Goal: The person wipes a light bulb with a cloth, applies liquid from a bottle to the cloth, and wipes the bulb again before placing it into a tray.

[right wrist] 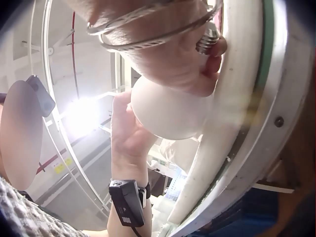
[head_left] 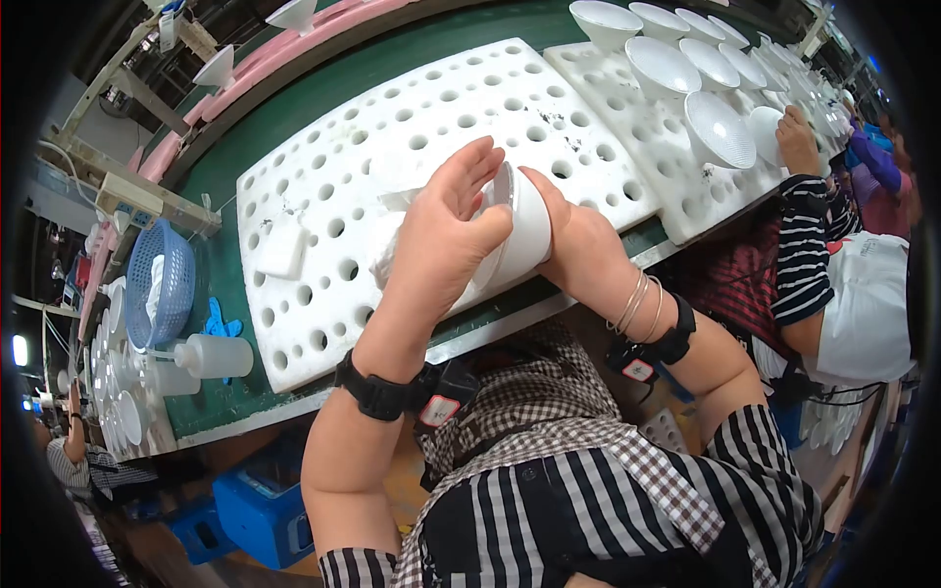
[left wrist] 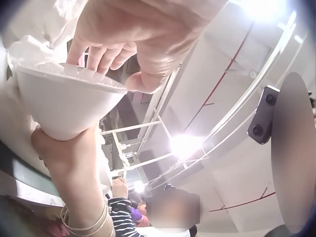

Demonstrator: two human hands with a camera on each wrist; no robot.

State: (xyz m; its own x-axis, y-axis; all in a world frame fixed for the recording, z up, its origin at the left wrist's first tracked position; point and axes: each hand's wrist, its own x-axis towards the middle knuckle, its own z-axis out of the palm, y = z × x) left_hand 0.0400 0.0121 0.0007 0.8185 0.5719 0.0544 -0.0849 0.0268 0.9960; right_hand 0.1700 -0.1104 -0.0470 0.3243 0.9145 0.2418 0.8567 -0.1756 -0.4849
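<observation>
Both hands meet at a white cone-shaped light bulb (head_left: 526,227), tipped on its side above a white foam board (head_left: 421,98) full of round holes. The right hand (head_left: 586,245) holds its narrow back part; a metal screw base (right wrist: 207,42) shows by the fingers in the right wrist view. At the bulb's wide face is the left hand (head_left: 446,220). Its fingers (left wrist: 101,57) stretch over the face, the thumb touching the rim in the left wrist view. Crumpled white material (head_left: 387,250) lies on the board beside the left hand.
A small white block (head_left: 282,250) sits on the board. At left stand a blue basket (head_left: 162,284) and squeeze bottles (head_left: 216,356). More bulbs (head_left: 720,129) fill a second foam board at right, where another person's hand (head_left: 799,142) works. A pink rail (head_left: 255,64) runs behind.
</observation>
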